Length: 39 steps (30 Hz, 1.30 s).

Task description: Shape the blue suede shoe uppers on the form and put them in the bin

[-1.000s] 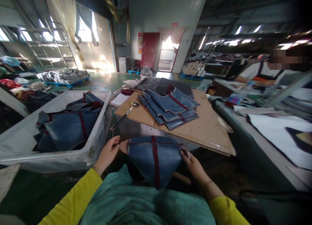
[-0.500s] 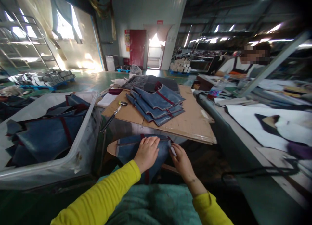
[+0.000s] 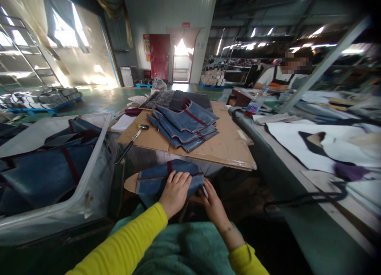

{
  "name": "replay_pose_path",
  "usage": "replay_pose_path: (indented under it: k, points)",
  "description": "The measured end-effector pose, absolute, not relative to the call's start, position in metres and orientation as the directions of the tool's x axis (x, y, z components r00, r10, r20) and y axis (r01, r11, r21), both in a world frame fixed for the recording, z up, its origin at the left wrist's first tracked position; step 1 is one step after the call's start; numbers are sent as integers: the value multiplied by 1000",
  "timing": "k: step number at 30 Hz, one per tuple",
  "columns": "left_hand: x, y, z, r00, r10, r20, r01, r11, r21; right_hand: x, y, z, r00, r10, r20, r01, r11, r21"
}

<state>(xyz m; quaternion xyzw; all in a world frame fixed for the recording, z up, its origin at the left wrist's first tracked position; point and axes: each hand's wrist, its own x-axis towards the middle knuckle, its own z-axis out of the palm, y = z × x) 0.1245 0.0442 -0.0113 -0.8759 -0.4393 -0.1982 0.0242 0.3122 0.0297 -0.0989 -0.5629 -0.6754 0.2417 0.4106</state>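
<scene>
A blue leather piece (image 3: 151, 184) with dark red strips lies across a narrow support with a rounded tan end (image 3: 131, 183), right before me. My left hand (image 3: 175, 191) rests on top of the piece, its fingers laid out flat near the middle. At the right end of the piece is my right hand (image 3: 213, 201), fingers bent against the edge. A small whitish object shows between those fingers; its kind is unclear. Beyond, several similar blue leather pieces (image 3: 190, 122) are stacked on cardboard (image 3: 235, 148). A hammer (image 3: 132, 142) with a black handle lies at the cardboard's left edge.
A white plastic bin (image 3: 98, 164) with more blue leather pieces stands at my left. To the right runs a long table (image 3: 268, 164) with pale sheets, dark cord and a bottle (image 3: 253, 105). A person (image 3: 279, 74) works behind it. A slanting metal post (image 3: 327, 64) rises there.
The part of the blue piece hanging below my left hand has mostly gone from sight. Both hands stay at the piece. The whole view has shifted slightly, so things appear further left.
</scene>
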Motion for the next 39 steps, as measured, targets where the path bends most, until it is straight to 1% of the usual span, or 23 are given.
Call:
replay_pose_path:
  k: [5,9,11,13,16,17,19,21,23,26,31,39]
  points:
    - [146,54,-2,503,803,321,822,-559,111,310,25,-99,-45,962,268,583,243,-775]
    - [163,66,-9,576,763,293,780,-620,81,318,20,-88,-58,969,239,625,222,-748]
    - [166,67,-14,605,744,284,759,-647,76,326,18,-80,-25,969,246,646,203,-736]
    - [166,65,-18,619,733,284,747,-660,77,333,18,-72,42,971,237,680,146,-718]
    - [165,62,-18,628,724,285,742,-668,64,338,21,-64,112,972,208,756,52,-652]
    - [165,61,-17,628,725,282,743,-667,59,338,23,-61,111,968,226,778,57,-626]
    - [165,62,-14,630,727,273,743,-667,61,334,27,-53,81,945,317,807,124,-577]
    - [164,62,-13,624,732,271,742,-664,85,329,32,-42,30,911,412,822,213,-529]
    - [160,61,-13,612,741,276,743,-659,120,323,34,-30,-19,889,457,828,271,-492]
    - [154,59,-15,597,754,273,746,-648,157,315,37,-21,-66,891,450,833,297,-467]
    - [146,56,-15,587,765,265,753,-636,167,308,47,-35,-91,903,419,869,278,-410]
    - [128,50,-13,561,778,282,769,-616,170,291,37,-39,-159,888,431,918,294,-267]
